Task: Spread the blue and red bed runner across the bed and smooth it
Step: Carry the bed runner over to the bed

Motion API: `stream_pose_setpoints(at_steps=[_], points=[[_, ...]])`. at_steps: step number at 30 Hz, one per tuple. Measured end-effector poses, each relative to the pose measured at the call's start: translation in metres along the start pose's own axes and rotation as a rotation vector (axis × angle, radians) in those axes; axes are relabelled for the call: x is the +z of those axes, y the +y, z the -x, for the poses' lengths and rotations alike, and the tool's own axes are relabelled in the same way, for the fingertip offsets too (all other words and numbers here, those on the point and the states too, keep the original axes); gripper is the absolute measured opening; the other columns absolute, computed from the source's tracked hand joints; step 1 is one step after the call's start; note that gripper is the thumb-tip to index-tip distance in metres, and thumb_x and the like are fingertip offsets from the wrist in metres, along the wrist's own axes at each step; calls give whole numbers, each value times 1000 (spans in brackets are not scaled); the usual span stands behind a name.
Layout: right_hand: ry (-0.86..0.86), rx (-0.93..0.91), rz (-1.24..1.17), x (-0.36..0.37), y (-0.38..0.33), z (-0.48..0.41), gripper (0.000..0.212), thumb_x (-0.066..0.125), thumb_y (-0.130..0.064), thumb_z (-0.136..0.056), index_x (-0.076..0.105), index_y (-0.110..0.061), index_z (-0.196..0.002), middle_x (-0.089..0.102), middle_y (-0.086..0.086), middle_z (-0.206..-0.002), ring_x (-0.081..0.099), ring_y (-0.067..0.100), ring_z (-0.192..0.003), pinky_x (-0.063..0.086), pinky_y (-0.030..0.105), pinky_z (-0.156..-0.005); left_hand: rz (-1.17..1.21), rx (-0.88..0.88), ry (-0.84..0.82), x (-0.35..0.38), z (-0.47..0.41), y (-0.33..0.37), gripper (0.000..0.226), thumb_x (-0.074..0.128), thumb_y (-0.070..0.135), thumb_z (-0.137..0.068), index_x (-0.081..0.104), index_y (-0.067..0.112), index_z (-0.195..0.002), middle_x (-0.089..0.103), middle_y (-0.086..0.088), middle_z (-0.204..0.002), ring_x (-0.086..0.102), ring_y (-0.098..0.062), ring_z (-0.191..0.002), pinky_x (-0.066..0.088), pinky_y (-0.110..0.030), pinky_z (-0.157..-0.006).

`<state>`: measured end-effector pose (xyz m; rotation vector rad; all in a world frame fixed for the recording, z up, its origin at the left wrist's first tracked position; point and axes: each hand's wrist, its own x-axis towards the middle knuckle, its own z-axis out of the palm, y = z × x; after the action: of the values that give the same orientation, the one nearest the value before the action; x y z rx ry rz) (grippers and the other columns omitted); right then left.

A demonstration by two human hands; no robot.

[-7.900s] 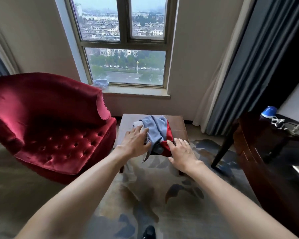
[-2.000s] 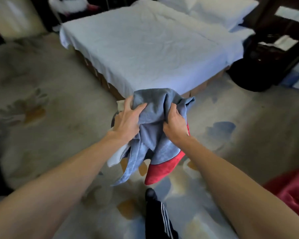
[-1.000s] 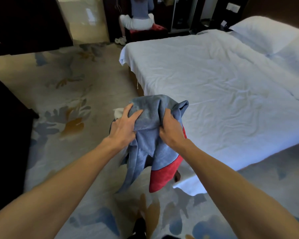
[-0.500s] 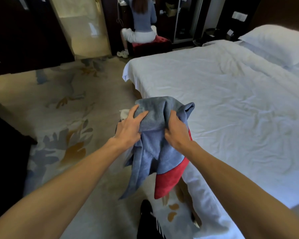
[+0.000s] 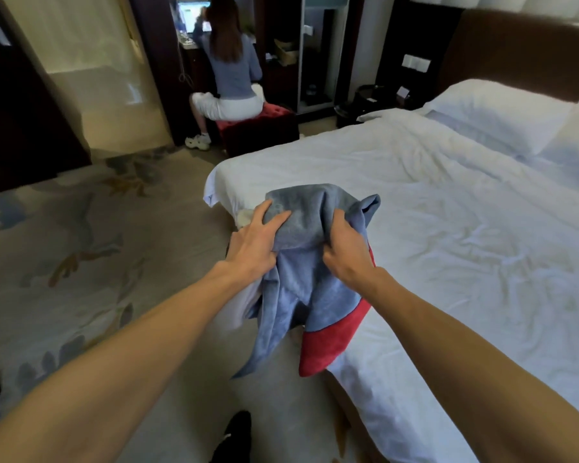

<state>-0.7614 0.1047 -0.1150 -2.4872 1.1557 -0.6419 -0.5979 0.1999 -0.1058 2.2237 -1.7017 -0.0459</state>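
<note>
The wrinkled white-sheeted bed lies just ahead; your left hand and right hand both grip the bunched blue-and-red fabric runner, so find its edges before spreading.

No legible text, label, brand or number in view.
Monitor screen at far desk lit, content blurred, nothing readable.
Small white card on dark bedside table too small to tell if printed.
Wall switch plate beside headboard shows no discernible marking.
</note>
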Motion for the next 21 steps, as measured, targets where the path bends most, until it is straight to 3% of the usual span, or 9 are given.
stream_pose_setpoints(at_steps=[11, 18, 21], points=[[157, 255, 164, -5, 23, -136, 29, 47, 4, -74, 35, -6, -99, 48, 15, -69, 45, 30, -55, 40, 42, -48, 83, 304, -20, 2, -191, -30, 79, 65, 6, -76, 32, 37, -141, 13, 0, -154, 52, -36, -112, 49, -40, -77], [209, 397, 224, -16, 56, -177, 30, 48, 3, -73, 35, -7, -99, 50, 15, -71, 40, 19, -53, 36, 35, -46, 126, 419, -57, 24, -270, -9, 79, 64, 6, -76, 32, 38, -140, 14, -1, -153, 50, -37, -114, 50, -43, -80], [229, 449, 243, -20, 78, -191, 31, 49, 3, -75, 37, -6, -103, 51, 14, -74, 42, 19, -54, 42, 40, -48, 142, 481, -72, 41, -302, 5, 78, 64, 7, -77, 32, 37, -141, 14, -2, -153, 51, -38, -113, 50, -44, -81]])
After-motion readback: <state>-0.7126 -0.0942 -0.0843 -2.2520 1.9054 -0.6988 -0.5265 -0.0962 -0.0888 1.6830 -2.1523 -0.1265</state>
